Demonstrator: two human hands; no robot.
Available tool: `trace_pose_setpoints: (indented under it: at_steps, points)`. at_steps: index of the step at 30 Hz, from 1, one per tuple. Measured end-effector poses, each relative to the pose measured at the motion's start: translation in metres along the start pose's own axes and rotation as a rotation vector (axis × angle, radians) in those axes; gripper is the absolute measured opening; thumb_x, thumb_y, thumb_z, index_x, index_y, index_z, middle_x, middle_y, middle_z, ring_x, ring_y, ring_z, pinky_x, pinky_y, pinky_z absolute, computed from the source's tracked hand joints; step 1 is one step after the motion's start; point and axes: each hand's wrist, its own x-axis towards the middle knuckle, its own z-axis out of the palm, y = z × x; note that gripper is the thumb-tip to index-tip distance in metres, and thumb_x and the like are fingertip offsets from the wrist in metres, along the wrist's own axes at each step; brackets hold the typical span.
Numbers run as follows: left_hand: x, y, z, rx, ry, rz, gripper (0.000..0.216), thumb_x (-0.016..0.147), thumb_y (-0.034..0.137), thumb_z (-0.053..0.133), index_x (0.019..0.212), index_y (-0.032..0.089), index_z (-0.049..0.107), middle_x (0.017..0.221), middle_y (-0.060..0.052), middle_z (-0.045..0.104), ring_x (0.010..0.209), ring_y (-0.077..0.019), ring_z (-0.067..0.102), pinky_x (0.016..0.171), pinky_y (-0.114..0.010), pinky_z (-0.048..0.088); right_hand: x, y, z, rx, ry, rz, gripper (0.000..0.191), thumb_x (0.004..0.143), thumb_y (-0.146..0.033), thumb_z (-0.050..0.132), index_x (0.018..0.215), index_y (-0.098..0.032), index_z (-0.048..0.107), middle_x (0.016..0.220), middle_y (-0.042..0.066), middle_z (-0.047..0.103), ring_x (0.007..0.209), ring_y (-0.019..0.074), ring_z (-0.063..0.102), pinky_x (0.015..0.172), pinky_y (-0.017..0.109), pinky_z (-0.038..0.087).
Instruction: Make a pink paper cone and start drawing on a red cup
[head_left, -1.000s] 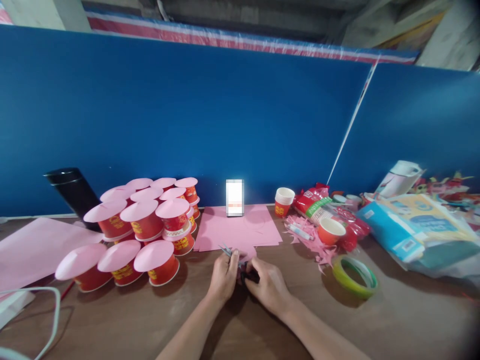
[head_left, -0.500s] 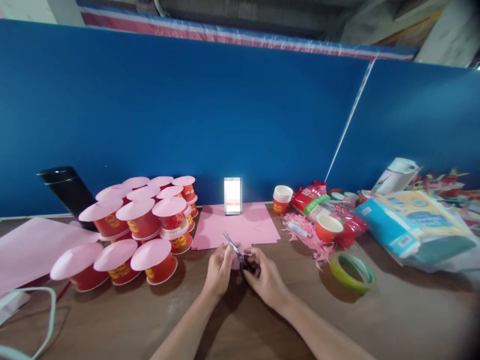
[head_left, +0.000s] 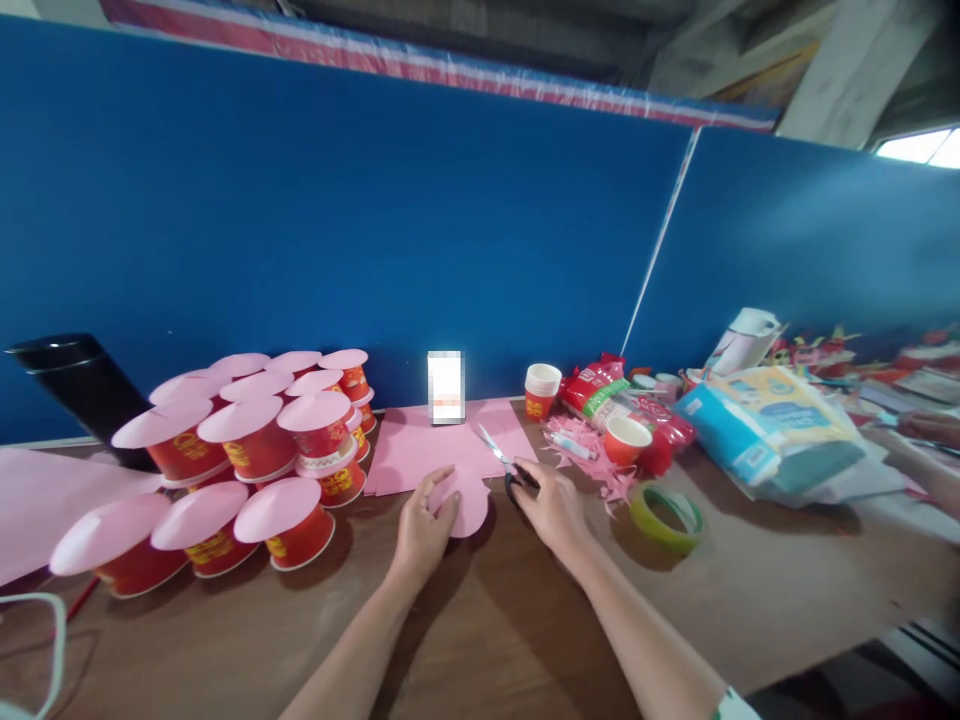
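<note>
My left hand point(head_left: 427, 525) is closed on a pink paper cutout point(head_left: 472, 508) with a rounded lower edge, its thumb lying over the paper. Black-handled scissors point(head_left: 496, 452) are gripped in my right hand point(head_left: 553, 505), to the right of the cutout and apart from it. Their blades point up and to the left, over a stack of pink paper sheets point(head_left: 397, 450). Whether the blades are slightly parted is hard to tell.
Several red paper cups with pink cone lids point(head_left: 281, 508) stand left. A phone-like bright screen point(head_left: 446, 388) stands behind the sheets. Rightward are paper scraps point(head_left: 592, 462), a cup point(head_left: 627, 440), green tape point(head_left: 667, 518) and a plastic package point(head_left: 780, 420). Someone's arm point(head_left: 911, 465) shows far right.
My right hand has drawn the scissors away from the pink paper toward the right. More of the rounded cutout shows beside my left hand. The view has turned right.
</note>
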Motion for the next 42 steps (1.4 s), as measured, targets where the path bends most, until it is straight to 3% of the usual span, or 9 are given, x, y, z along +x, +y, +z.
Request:
trace_pose_setpoints:
  at_steps: [6, 10, 13, 17, 21, 25, 31, 37, 42]
  points:
    - [-0.003, 0.002, 0.004, -0.064, -0.05, 0.024, 0.053, 0.066, 0.021, 0.066, 0.118, 0.018, 0.055, 0.124, -0.01, 0.058, 0.112, -0.0227, 0.054, 0.098, -0.035, 0.038, 0.003, 0.011, -0.002, -0.173, -0.093, 0.116, 0.056, 0.078, -0.027, 0.06, 0.13, -0.015, 0.043, 0.115, 0.013, 0.063, 0.105, 0.0261, 0.059, 0.083, 0.034, 0.046]
    - [-0.002, 0.002, 0.003, -0.15, -0.057, -0.02, 0.053, 0.066, 0.019, 0.066, 0.117, 0.016, 0.054, 0.117, -0.011, 0.061, 0.103, -0.0204, 0.059, 0.094, -0.032, 0.042, 0.001, 0.011, -0.004, -0.256, -0.128, 0.053, 0.035, 0.081, -0.028, 0.057, 0.114, -0.017, 0.056, 0.105, 0.011, 0.067, 0.097, 0.0245, 0.062, 0.079, 0.03, 0.044]
    - [-0.001, 0.0, 0.003, -0.279, -0.085, -0.147, 0.051, 0.067, 0.022, 0.066, 0.116, 0.016, 0.054, 0.097, -0.008, 0.067, 0.077, -0.0175, 0.064, 0.067, -0.028, 0.051, -0.001, 0.01, -0.004, -0.231, -0.136, 0.031, 0.024, 0.082, -0.028, 0.055, 0.104, -0.021, 0.062, 0.092, 0.008, 0.07, 0.087, 0.0225, 0.065, 0.074, 0.028, 0.045]
    - [0.001, -0.003, 0.003, -0.443, -0.078, -0.315, 0.046, 0.067, 0.029, 0.068, 0.11, 0.016, 0.057, 0.075, -0.003, 0.067, 0.045, -0.011, 0.054, 0.041, -0.022, 0.041, 0.003, 0.003, -0.003, 0.035, -0.14, 0.104, 0.023, 0.079, -0.024, 0.058, 0.1, -0.021, 0.065, 0.093, 0.007, 0.071, 0.088, 0.0216, 0.065, 0.074, 0.029, 0.047]
    - [0.007, -0.001, 0.0, -0.733, 0.019, -0.296, 0.035, 0.06, 0.024, 0.075, 0.09, 0.012, 0.063, 0.073, -0.004, 0.068, 0.061, -0.0128, 0.061, 0.059, -0.024, 0.049, 0.003, -0.013, -0.003, 0.529, -0.3, 0.324, 0.033, 0.077, -0.034, 0.061, 0.107, -0.018, 0.062, 0.088, 0.006, 0.07, 0.075, 0.0185, 0.065, 0.059, 0.026, 0.047]
    - [0.012, 0.004, -0.007, -0.86, 0.124, -0.37, 0.027, 0.058, 0.015, 0.073, 0.083, 0.012, 0.063, 0.077, -0.005, 0.069, 0.067, -0.0127, 0.063, 0.064, -0.022, 0.049, -0.012, -0.025, -0.014, 0.712, -0.433, 0.283, 0.045, 0.07, -0.041, 0.071, 0.106, -0.016, 0.062, 0.083, 0.004, 0.068, 0.075, 0.0167, 0.062, 0.061, 0.025, 0.046]
    - [0.014, 0.007, -0.01, -0.897, 0.123, -0.467, 0.018, 0.065, 0.009, 0.068, 0.081, 0.013, 0.063, 0.074, -0.003, 0.069, 0.062, -0.0097, 0.063, 0.057, -0.018, 0.048, -0.039, -0.019, -0.03, 0.722, -0.472, 0.302, 0.048, 0.067, -0.037, 0.074, 0.108, -0.015, 0.06, 0.091, 0.006, 0.068, 0.085, 0.0159, 0.062, 0.076, 0.027, 0.048]
    - [0.012, 0.006, -0.011, -0.89, 0.111, -0.488, 0.016, 0.069, 0.008, 0.065, 0.084, 0.014, 0.062, 0.071, -0.001, 0.068, 0.059, -0.008, 0.062, 0.055, -0.017, 0.047, -0.055, -0.017, -0.043, 0.551, -0.563, 0.311, 0.044, 0.075, -0.044, 0.064, 0.109, -0.016, 0.061, 0.078, 0.004, 0.068, 0.067, 0.0153, 0.062, 0.047, 0.02, 0.041]
    - [0.012, 0.006, -0.009, -0.909, 0.1, -0.493, 0.016, 0.07, 0.007, 0.065, 0.084, 0.014, 0.062, 0.072, -0.002, 0.068, 0.059, -0.0076, 0.062, 0.055, -0.016, 0.048, -0.061, -0.019, -0.048, 0.421, -0.509, 0.174, 0.031, 0.072, -0.032, 0.069, 0.098, -0.017, 0.067, 0.078, 0.003, 0.069, 0.072, 0.0175, 0.065, 0.066, 0.026, 0.048]
